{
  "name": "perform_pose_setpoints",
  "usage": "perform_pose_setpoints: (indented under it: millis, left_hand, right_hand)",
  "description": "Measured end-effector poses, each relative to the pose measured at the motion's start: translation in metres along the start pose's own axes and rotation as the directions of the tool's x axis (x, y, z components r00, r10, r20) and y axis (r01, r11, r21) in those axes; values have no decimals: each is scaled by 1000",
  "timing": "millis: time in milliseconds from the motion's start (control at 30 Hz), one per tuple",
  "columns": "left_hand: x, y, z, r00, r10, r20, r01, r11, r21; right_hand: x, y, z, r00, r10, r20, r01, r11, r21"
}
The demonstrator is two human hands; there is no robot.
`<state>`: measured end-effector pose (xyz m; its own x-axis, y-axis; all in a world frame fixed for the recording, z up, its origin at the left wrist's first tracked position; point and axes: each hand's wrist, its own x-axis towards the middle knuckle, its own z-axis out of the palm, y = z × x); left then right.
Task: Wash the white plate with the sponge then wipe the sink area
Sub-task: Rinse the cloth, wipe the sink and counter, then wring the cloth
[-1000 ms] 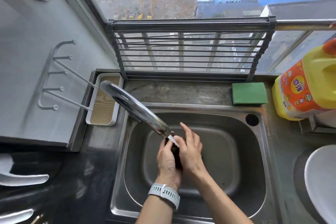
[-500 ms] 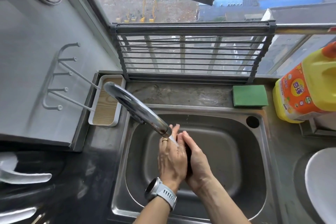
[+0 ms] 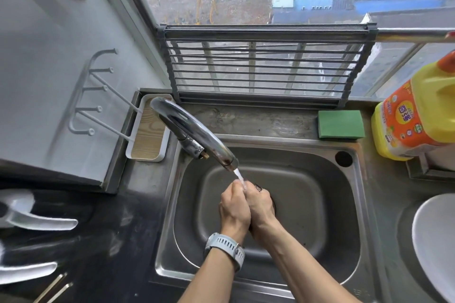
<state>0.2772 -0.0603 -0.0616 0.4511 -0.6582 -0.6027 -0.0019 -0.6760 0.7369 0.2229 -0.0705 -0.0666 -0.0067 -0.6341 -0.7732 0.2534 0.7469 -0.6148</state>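
Two bare forearms with no sleeves, lower centre of the frame, pale grey perforated-strap watch [image 3: 225, 248] on the left wrist

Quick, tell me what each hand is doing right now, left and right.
Left hand: fingers curled, pressed against the right under the running water, holding nothing visible.
Right hand: fingers curled against the left, holding nothing visible.
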Motion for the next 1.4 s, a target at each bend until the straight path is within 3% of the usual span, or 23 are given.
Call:
perform_pose_setpoints:
  millis: [367, 500, 600, 667, 767, 933, 1033, 1167, 1300, 1400]
  left_hand:
    - [2, -8, 6, 999, -40, 23, 42, 998, -56]
    - [5, -13, 2, 995, -17, 95, 22, 999, -49]
    - [3, -7, -15, 985, -35, 167, 56, 991, -118]
    - [-6, -3, -28, 955, -73, 287, 121, 981, -151]
    - [-14, -12, -39, 910, -67, 409, 104, 992, -69]
    - [-27, -18, -52, 942, 11, 337, -33, 998, 61]
    - [-37, -12, -66, 947, 52, 316, -55, 999, 0]
    - [-51, -5, -79, 935, 156, 320, -158, 987, -20]
    - [-62, 14, -101, 918, 287, 273, -325, 940, 105]
    - [-68, 21, -125, 915, 273, 297, -358, 889, 284]
  right_hand:
    - [1, 9, -9, 998, -33, 58, 44, 982, -183]
    - [-8, -2, -18, 991, -19, 131, 59, 951, -302]
    - [-13, -10, -38, 960, 70, 271, -18, 982, -189]
    - [-17, -11, -56, 937, 89, 338, -64, 994, -86]
    - [-23, -6, -76, 911, 172, 375, -162, 985, -58]
    - [-44, -8, -95, 939, 213, 269, -196, 976, -90]
    - [-55, -18, -110, 957, 147, 250, -117, 985, -128]
    - [-70, -32, -122, 959, -31, 280, 122, 941, -315]
    - [-81, -40, -131, 893, -243, 378, 400, 812, -424]
    - [-88, -41, -130, 856, -269, 442, 502, 637, -585]
